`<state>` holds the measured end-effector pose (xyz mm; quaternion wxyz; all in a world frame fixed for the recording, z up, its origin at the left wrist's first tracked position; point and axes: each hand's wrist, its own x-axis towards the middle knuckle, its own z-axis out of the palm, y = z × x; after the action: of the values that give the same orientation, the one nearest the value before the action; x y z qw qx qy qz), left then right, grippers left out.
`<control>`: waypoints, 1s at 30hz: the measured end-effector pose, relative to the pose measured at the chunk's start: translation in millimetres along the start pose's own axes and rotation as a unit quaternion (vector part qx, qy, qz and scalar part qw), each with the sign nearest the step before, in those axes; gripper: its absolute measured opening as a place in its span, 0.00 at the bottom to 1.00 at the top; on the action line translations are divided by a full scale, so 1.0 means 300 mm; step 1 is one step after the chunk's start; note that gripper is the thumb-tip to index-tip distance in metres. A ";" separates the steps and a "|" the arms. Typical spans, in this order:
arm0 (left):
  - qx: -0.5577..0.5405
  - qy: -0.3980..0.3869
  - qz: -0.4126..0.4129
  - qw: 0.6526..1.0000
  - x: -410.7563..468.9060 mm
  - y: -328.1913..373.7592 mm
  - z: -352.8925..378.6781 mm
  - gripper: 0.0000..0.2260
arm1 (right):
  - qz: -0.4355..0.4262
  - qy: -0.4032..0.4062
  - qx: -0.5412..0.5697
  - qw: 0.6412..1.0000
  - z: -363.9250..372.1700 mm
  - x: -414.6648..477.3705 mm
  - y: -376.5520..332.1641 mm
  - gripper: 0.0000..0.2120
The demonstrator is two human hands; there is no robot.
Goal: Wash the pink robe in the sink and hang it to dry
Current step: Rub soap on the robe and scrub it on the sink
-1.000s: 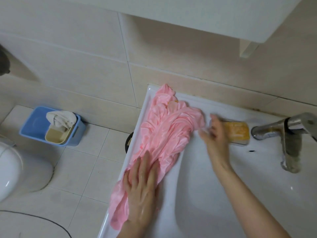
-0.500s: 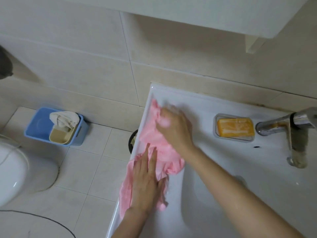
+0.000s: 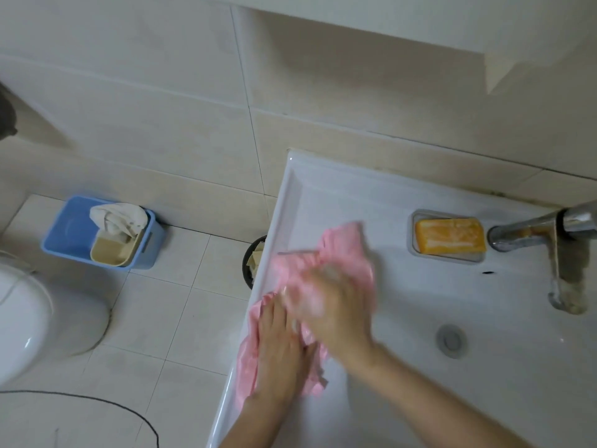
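The sink [image 3: 420,367] is the biggest thing here, white and wide, and there is one of it. One toilet [image 3: 38,318] sits on the floor at the left. One blue bin [image 3: 74,231] stands by the wall with a white cloth in it. One tap [image 3: 549,240] sticks out over the bowl at the right. No water can be seen coming from it.

The one pink robe [image 3: 342,253] lies bunched on the flat left edge of the sink, not down in the bowl. A bit of it hangs over the outer rim, above the floor.

There are two hands. The left hand [image 3: 277,350] lies flat and open on the near part of the robe and pins it down. The right hand [image 3: 336,305] is on the robe too, just past the left one. It is blurry, so I cannot tell if it is flat or gripping a fold. It looks like rubbing or scrubbing.

One orange soap [image 3: 450,236] rests in one clear dish [image 3: 449,258], well apart from the robe. One drain [image 3: 450,339] sits in the bowl.

What could go wrong? The robe is slippery and close to the rim. A hard push to the left could slide it off onto the floor and make it dirty. Soapy hands could also slip.
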<state>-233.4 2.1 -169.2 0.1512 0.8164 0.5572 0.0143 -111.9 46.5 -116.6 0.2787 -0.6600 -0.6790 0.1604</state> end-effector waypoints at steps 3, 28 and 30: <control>-0.009 0.018 -0.022 1.000 0.007 0.006 0.014 0.36 | -0.244 -0.166 -0.037 0.955 0.089 0.143 0.079 0.10; -0.408 0.051 -0.117 0.904 -0.022 0.036 -0.258 0.20 | -0.080 -0.265 -0.072 0.958 -0.198 0.277 0.288 0.47; -0.476 0.019 -0.047 0.878 0.014 0.074 -0.383 0.19 | -0.185 -0.216 -0.122 0.951 -0.160 0.195 0.243 0.38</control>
<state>-233.8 25.0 -54.2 0.5112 0.6184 0.5236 0.2866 -23.2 102.5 -111.6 0.0675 -0.5010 -0.8477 0.1609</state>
